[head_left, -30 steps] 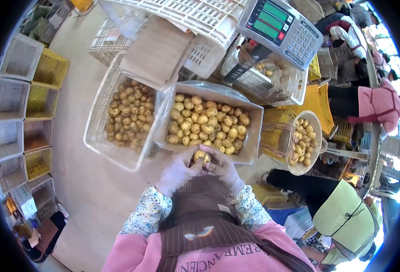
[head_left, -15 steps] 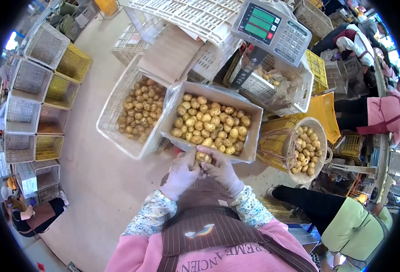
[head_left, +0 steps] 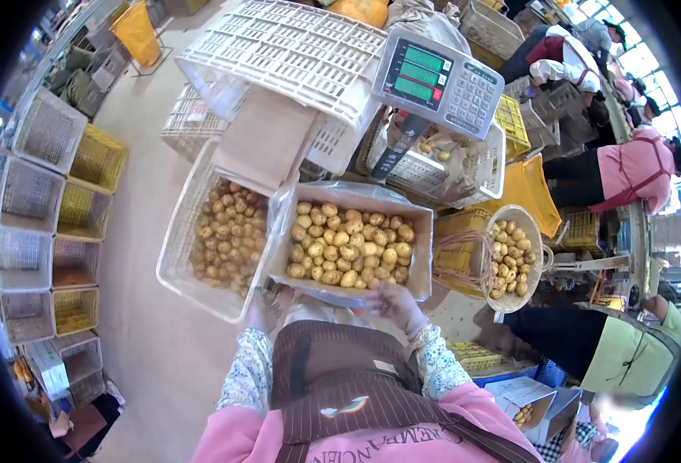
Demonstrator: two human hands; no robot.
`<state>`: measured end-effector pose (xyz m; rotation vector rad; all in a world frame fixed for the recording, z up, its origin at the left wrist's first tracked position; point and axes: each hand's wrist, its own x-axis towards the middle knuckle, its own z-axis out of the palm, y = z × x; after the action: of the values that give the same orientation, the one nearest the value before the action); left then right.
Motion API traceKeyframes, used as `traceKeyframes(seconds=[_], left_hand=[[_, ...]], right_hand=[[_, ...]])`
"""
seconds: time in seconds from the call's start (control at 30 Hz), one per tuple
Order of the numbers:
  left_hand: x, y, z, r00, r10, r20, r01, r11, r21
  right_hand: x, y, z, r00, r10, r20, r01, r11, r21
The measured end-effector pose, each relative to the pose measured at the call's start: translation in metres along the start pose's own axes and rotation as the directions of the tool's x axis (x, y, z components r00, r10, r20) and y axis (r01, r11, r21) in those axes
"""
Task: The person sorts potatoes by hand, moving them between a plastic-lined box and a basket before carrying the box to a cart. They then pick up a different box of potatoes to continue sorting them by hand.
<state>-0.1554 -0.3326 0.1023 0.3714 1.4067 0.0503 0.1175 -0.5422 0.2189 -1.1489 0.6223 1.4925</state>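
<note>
A lined cardboard box (head_left: 427, 247) full of round yellow-brown fruit (head_left: 348, 245) stands in front of me. My right hand (head_left: 396, 303), gloved, is at the box's near edge with its fingers apart, holding nothing. Lower left of the box, by the near corner of a white crate (head_left: 172, 266) of similar fruit (head_left: 231, 235), is my left hand (head_left: 262, 310). It is gloved and blurred, and its fingers are hard to make out. A scale display (head_left: 438, 83) stands beyond the box.
At the right a round basket (head_left: 542, 258) holds more fruit. Cardboard sheets (head_left: 267, 135) lie over the white crate's far end, near an upturned white crate (head_left: 286, 54). Stacked crates (head_left: 24, 258) line the left. Several people stand at the right, one in a green top (head_left: 632, 355).
My hands have parted; the fruit they held between them no longer shows there. My left hand has moved left and down, my right hand slightly right. The whole view has shifted.
</note>
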Motion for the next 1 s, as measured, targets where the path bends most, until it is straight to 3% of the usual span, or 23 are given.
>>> traceKeyframes(seconds=[0.07,0.13,0.17,0.2,0.27,0.3,0.33,0.37,0.4,0.43,0.47,0.5,0.53,0.6,0.63,0.7,0.73,0.8,0.83,0.87,0.9,0.97,1.0], left_hand=[[0.014,0.018,0.030,0.998,-0.027,0.051,0.028,1.000,-0.012],[0.019,0.036,0.061,0.961,-0.114,0.252,0.205,0.906,-0.371],[0.004,0.054,0.080,0.932,-0.102,0.347,0.230,0.908,-0.349],[0.003,0.055,0.079,0.930,-0.118,0.349,0.246,0.904,-0.350],[0.004,0.059,0.072,0.922,-0.002,0.387,0.116,0.956,-0.270],[0.001,0.061,0.070,0.952,-0.027,0.303,0.091,0.976,-0.199],[0.011,0.051,0.048,0.952,-0.046,0.303,0.104,0.979,-0.177],[0.030,0.039,0.014,0.878,-0.057,0.476,0.215,0.934,-0.286],[0.042,0.036,-0.003,0.774,-0.033,0.632,0.336,0.867,-0.367],[0.030,0.046,0.007,0.769,-0.044,0.638,0.338,0.875,-0.347],[0.002,0.062,0.029,0.915,-0.086,0.394,0.096,0.995,-0.006],[-0.018,0.079,0.051,0.990,0.020,0.139,-0.073,0.919,0.388],[-0.027,0.090,0.062,0.986,0.034,0.164,-0.097,0.912,0.399],[-0.040,0.103,0.078,0.987,0.136,0.090,-0.160,0.695,0.701],[-0.044,0.109,0.087,0.984,0.143,0.109,-0.178,0.691,0.700],[-0.049,0.116,0.099,0.947,0.275,0.167,-0.228,0.207,0.951],[-0.048,0.117,0.105,0.945,0.280,0.171,-0.234,0.208,0.950],[-0.043,0.121,0.117,0.942,0.208,0.264,-0.275,0.028,0.961],[-0.036,0.123,0.122,0.942,0.208,0.262,-0.273,0.024,0.962],[-0.026,0.125,0.127,0.940,0.144,0.308,-0.315,0.031,0.949],[-0.020,0.127,0.133,0.935,0.075,0.346,-0.350,0.041,0.936],[-0.032,0.151,0.158,0.967,0.006,0.256,-0.240,0.365,0.899],[-0.037,0.158,0.162,0.937,0.069,0.342,-0.325,0.533,0.781]], right_hand=[[0.006,0.016,0.003,0.998,0.055,-0.009,-0.056,0.995,-0.087],[0.008,0.034,0.016,0.973,0.231,-0.013,-0.230,0.959,-0.165],[0.014,0.048,0.017,0.971,0.237,-0.033,-0.239,0.958,-0.159],[0.027,0.066,0.011,0.951,0.283,-0.127,-0.297,0.949,-0.109],[0.052,0.092,-0.008,0.920,0.330,-0.212,-0.346,0.937,-0.043],[0.063,0.105,-0.017,0.899,0.304,-0.314,-0.234,0.942,0.241],[0.075,0.129,-0.033,0.854,0.312,-0.416,-0.076,0.866,0.494],[0.115,0.190,-0.091,0.906,0.209,-0.369,0.042,0.822,0.568],[0.108,0.181,-0.094,0.905,0.209,-0.369,0.050,0.811,0.583],[0.097,0.164,-0.090,0.931,0.113,-0.347,0.225,0.573,0.788],[0.088,0.144,-0.087,0.936,-0.002,-0.353,0.342,0.255,0.905],[0.081,0.127,-0.084,0.909,-0.159,-0.385,0.416,0.294,0.861],[0.076,0.114,-0.086,0.859,-0.312,-0.406,0.497,0.317,0.808],[0.066,0.114,-0.109,0.822,-0.139,-0.552,0.566,0.311,0.764],[0.057,0.109,-0.115,0.817,-0.156,-0.554,0.574,0.299,0.762],[0.030,0.095,-0.115,0.711,-0.259,-0.654,0.683,0.472,0.557],[0.021,0.086,-0.112,0.711,-0.265,-0.652,0.686,0.470,0.556],[0.009,0.063,-0.105,0.692,-0.372,-0.619,0.625,0.738,0.255],[0.009,0.051,-0.096,0.693,-0.369,-0.619,0.624,0.738,0.259],[0.013,0.038,-0.086,0.634,-0.460,-0.622,0.508,0.854,-0.113],[0.013,0.026,-0.079,0.598,-0.547,-0.585,0.305,0.831,-0.465],[0.004,-0.001,-0.070,0.609,-0.498,-0.617,0.423,0.862,-0.279],[-0.005,-0.011,-0.058,0.589,-0.523,-0.616,0.477,0.840,-0.258]])
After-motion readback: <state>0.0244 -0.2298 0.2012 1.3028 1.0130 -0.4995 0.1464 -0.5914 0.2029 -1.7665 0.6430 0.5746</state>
